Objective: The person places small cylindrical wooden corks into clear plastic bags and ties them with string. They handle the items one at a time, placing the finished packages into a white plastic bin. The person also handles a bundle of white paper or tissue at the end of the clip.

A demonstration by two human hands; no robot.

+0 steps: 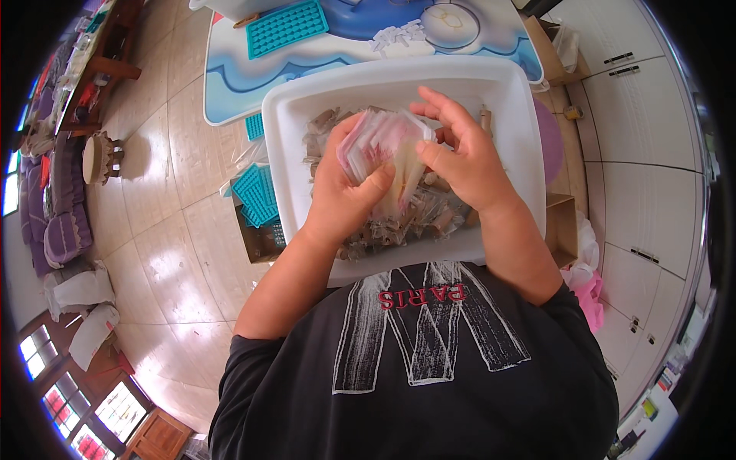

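Note:
My left hand (pixel 345 184) grips a fanned stack of small clear plastic bags with pink print (pixel 383 142), its thumb pressed across the front. At the stack's right side, my right hand (pixel 464 157) has its thumb against the yellowish edges of some bags. Its upper fingers are raised and spread, while the lower ones curl in by the bag edges. Both hands are over a white plastic tub (pixel 287 84). Beneath them in the tub lie many small brown pieces in clear wrappers (pixel 418 222), partly hidden by my hands and the stack.
Beyond the tub, a blue-and-white table (pixel 230 84) carries a teal silicone mould (pixel 287 29) and a pile of white strips (pixel 399 34). More teal moulds (pixel 257 192) lie in a cardboard box left of the tub. Another cardboard box (pixel 563 226) stands right, near white cabinets (pixel 640 115).

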